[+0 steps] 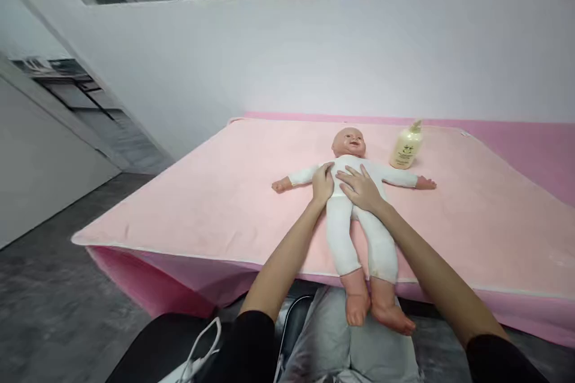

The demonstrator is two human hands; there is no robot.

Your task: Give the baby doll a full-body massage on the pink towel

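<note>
Baby doll in a white outfit is lying on its back on the table, right of center, head at the far end and bare feet poking out past the near edge over someone's grey pants. So, going left to right: dark grey floor way over on the left, then a black seat on the near side with a looped white cable by it. Next up is the pale pink blanket spread over the table, with darker pink material hanging down below its near edge. One doll arm sticks straight out to the left, and the left hand is pressed up against that side of the torso, fingers partly hidden, so I can't tell if it's actually gripping. Right beside it, the right hand lies flat across the chest and belly, fingers spread, not clutching anything. The doll's other arm points right, and just beyond it on the far side stands a pale yellow pump bottle, near the doll's head.
</note>
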